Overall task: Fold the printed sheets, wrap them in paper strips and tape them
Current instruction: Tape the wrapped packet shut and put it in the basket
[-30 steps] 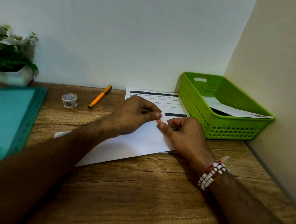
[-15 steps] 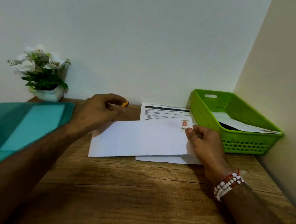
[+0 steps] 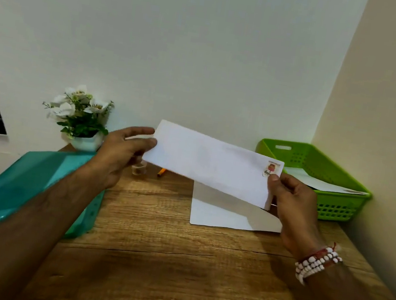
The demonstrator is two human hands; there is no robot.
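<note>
Folded sheet (image 3: 210, 164) now off the table (image 3: 153, 233) — left hand (image 3: 119, 153), right hand (image 3: 294, 205) fingers (image 3: 274, 178) clamped on its ends.

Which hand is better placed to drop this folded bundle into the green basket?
Probably the right. The right hand pinches the folded bundle at its stickered end, just beside the green basket. The left hand holds the opposite end, farther from the basket.
</note>
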